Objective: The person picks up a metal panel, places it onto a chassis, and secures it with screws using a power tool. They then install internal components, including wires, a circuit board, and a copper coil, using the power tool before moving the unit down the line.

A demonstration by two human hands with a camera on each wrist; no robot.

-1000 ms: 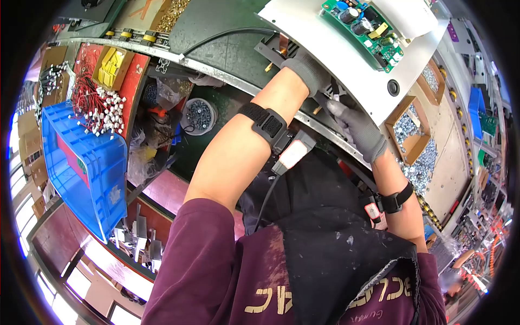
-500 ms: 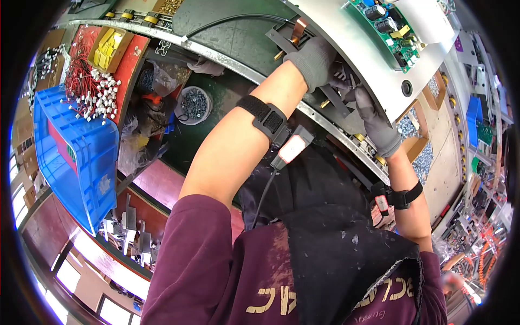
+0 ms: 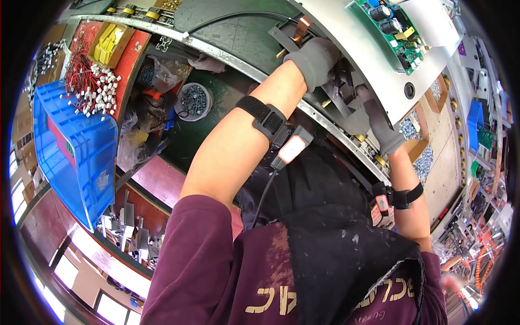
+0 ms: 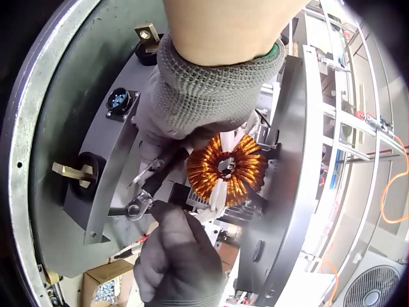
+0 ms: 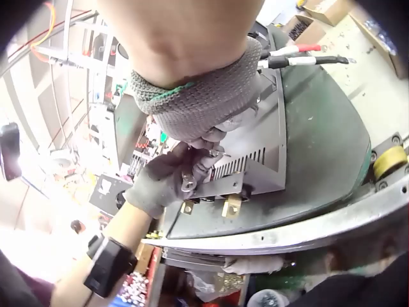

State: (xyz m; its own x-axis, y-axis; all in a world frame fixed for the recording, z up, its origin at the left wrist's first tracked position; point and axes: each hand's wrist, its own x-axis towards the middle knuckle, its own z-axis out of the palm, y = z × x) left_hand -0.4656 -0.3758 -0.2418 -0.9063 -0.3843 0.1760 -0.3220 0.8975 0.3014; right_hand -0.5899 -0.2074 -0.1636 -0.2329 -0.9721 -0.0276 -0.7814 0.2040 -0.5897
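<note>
Both hands wear grey gloves and work inside a dark metal housing [image 4: 108,166] under the raised white panel [image 3: 374,59]. My left hand [image 3: 317,59] reaches in past the panel's edge. In the left wrist view, the left hand [image 4: 198,105] curls its fingers round a black cable [image 4: 169,167] beside a copper-wound coil [image 4: 227,169]. The right hand [image 4: 182,259] pinches at a metal ring terminal [image 4: 138,206] just below it. From the right wrist, the right hand [image 5: 204,109] and left hand [image 5: 160,182] nearly meet above the slotted plate [image 5: 239,163]; their fingertips are partly hidden.
A green circuit board [image 3: 398,40] sits on the panel. Cardboard trays of screws [image 3: 417,138] lie at the right. On the left are a blue bin [image 3: 76,157], a box of yellow parts [image 3: 109,47] and white connectors [image 3: 97,89]. A bucket [image 3: 195,102] stands below.
The panel and housing appear further up and right in the head view. The right hand has shifted right with them and slightly down since half a second ago; the left stays within the housing.
</note>
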